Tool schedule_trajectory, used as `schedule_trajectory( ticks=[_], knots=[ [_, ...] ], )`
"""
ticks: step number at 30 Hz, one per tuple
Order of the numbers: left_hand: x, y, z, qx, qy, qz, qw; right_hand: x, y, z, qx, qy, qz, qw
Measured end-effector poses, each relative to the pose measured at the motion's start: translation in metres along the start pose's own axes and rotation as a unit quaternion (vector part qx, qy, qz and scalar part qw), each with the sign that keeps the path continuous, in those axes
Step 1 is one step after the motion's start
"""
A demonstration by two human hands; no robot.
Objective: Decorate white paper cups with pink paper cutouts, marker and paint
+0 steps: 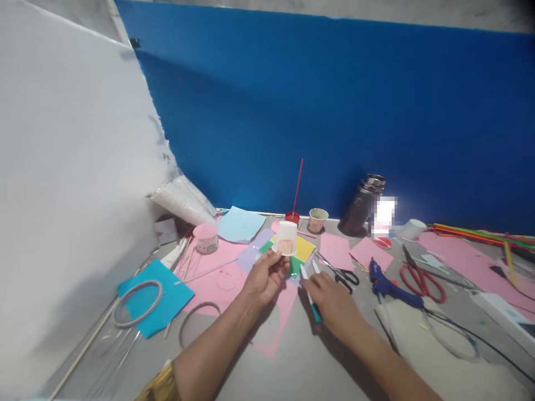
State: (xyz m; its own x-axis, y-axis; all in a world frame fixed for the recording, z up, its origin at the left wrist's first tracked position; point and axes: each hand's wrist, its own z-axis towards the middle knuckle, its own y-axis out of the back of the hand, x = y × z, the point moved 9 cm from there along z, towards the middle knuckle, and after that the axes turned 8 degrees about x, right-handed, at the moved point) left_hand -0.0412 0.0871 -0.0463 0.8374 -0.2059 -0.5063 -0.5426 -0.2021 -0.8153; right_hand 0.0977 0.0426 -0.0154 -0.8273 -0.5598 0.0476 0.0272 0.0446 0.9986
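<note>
In the head view, my left hand [267, 274] holds a small white paper cup [286, 234] upside down by its lower rim. An orange-brown drawn patch marks the side of the cup facing me. My right hand [330, 301] is closed around a slim white pen with a teal end [311, 298], its white tip pointing up and away. Another white pointed piece [315, 267] shows just beyond those fingers. Yellow paper [304, 248] and green paper [295, 268] lie behind the cup, over pink sheets [251, 292].
Black-handled scissors [345, 275], a blue glue gun [393, 288] and red-handled scissors [423, 283] lie to the right. Stacked cups [184, 197] lean at the left, near blue paper [161, 295]. A dark flask [361, 206] stands at the back.
</note>
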Motion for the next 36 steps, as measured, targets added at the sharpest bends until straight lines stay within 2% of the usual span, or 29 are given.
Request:
schedule_trajectory(
  ticks=[3, 8, 10, 12, 15, 18, 20, 23, 25, 27, 30, 36],
  knots=[
    [0.005, 0.003, 0.003, -0.003, 0.010, -0.014, 1.000, 0.004, -0.014, 0.000, 0.051, -0.015, -0.018, 0.998],
    [0.009, 0.010, 0.006, -0.018, 0.014, -0.018, 1.000, -0.029, 0.004, 0.007, -0.015, -0.158, -0.020, 0.987],
    [0.009, 0.010, 0.006, -0.017, 0.014, -0.012, 1.000, -0.042, 0.004, 0.011, -0.026, -0.192, -0.013, 0.981],
    [0.009, 0.009, 0.006, -0.010, 0.013, -0.003, 1.000, -0.049, -0.001, 0.016, -0.031, -0.193, -0.003, 0.981],
    [0.007, 0.006, 0.005, -0.001, 0.008, 0.014, 1.000, -0.057, -0.003, 0.019, -0.075, -0.168, 0.036, 0.982],
    [0.004, 0.005, 0.001, 0.000, 0.004, 0.044, 0.999, -0.071, 0.002, 0.015, -0.132, -0.134, 0.183, 0.965],
    [-0.004, 0.005, -0.001, 0.008, -0.014, 0.087, 0.996, -0.077, 0.006, 0.011, -0.151, -0.089, 0.337, 0.925],
    [-0.027, 0.008, -0.004, 0.016, -0.087, 0.185, 0.979, -0.075, 0.015, 0.007, -0.150, 0.005, 0.560, 0.814],
    [-0.044, 0.009, -0.008, 0.004, -0.139, 0.271, 0.952, -0.070, 0.026, 0.003, -0.175, 0.052, 0.641, 0.745],
    [-0.056, 0.010, -0.012, -0.019, -0.171, 0.362, 0.916, -0.065, 0.037, 0.001, -0.212, 0.061, 0.666, 0.713],
    [-0.059, 0.007, -0.015, -0.034, -0.178, 0.450, 0.874, -0.057, 0.039, 0.007, -0.232, 0.021, 0.657, 0.717],
    [-0.045, 0.013, -0.010, -0.038, -0.154, 0.488, 0.858, -0.045, 0.019, 0.022, -0.255, -0.059, 0.609, 0.749]
  ],
)
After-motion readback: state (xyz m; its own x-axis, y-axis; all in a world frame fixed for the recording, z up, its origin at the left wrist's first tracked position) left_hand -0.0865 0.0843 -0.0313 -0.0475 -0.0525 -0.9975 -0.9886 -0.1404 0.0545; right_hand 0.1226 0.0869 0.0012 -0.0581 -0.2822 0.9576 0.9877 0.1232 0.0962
